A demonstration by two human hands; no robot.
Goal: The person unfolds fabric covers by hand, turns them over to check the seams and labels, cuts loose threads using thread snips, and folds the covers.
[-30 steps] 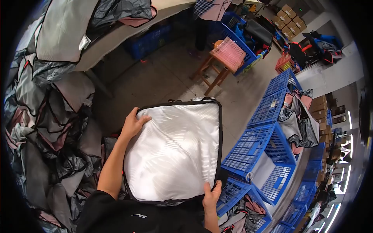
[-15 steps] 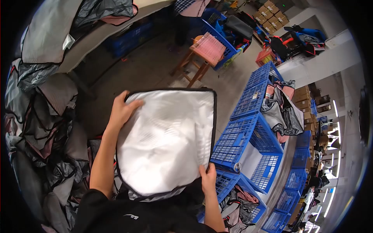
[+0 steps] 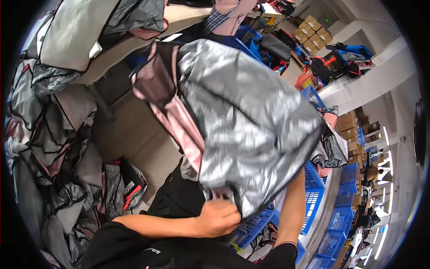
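A large silver-grey sewn piece (image 3: 251,121) with dark edging is raised in front of my body. Pink fabric and dark mesh (image 3: 156,74) hang along its left side. My left hand (image 3: 218,218) is closed in a fist on the piece's lower edge, near a small opening. My right forearm reaches up behind the lower right part of the piece, which hides my right hand and its fingers.
Grey and pink sewn pieces (image 3: 74,157) are heaped at the left, with more on the table (image 3: 105,60) at the upper left. Blue crates (image 3: 313,193) stand at the right. Cartons (image 3: 312,33) are stacked at the back. Part of a person (image 3: 228,18) shows at the top.
The piece has been turned and lifted, so its silver-grey and pink sides show instead of the white face. My left hand has moved down to its lower edge. My right hand has gone behind it.
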